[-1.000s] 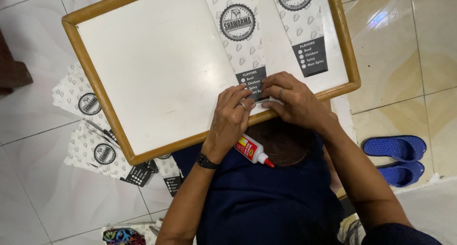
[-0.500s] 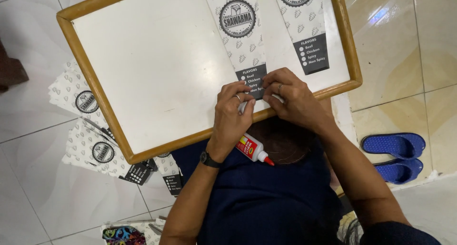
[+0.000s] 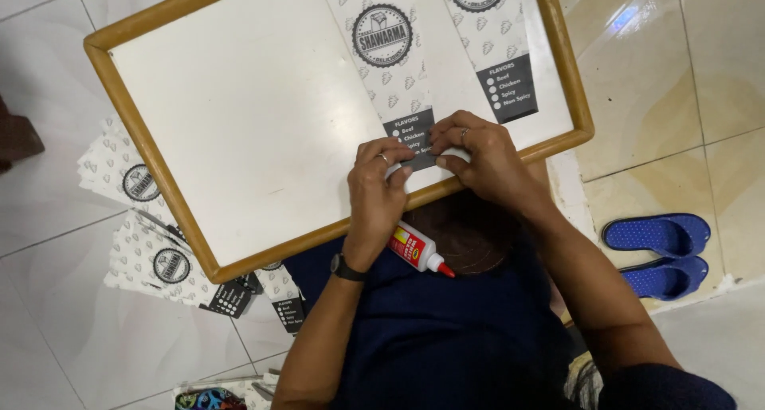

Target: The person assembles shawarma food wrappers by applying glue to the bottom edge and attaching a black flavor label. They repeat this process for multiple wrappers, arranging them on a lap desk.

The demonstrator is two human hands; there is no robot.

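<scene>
A white board with a wooden frame (image 3: 239, 123) rests on my lap. Two long printed paper sleeves lie on it, white with a round black emblem and a dark lower end. My left hand (image 3: 378, 191) and my right hand (image 3: 482, 159) meet at the dark lower end of the nearer paper sleeve (image 3: 390, 67), pinching and pressing its bottom edge against the board near the frame. The second paper sleeve (image 3: 498, 51) lies to the right, untouched. A small glue bottle (image 3: 418, 251) with a red cap lies on my lap just below my left wrist.
Several more printed sleeves (image 3: 151, 235) lie in a pile on the tiled floor at the left. A pair of blue slippers (image 3: 661, 255) sits at the right. A colourful object (image 3: 211, 398) shows at the bottom edge.
The hands stay at the sleeve's lower end; the fingers shifted slightly along its bottom edge. The view has drifted a little.
</scene>
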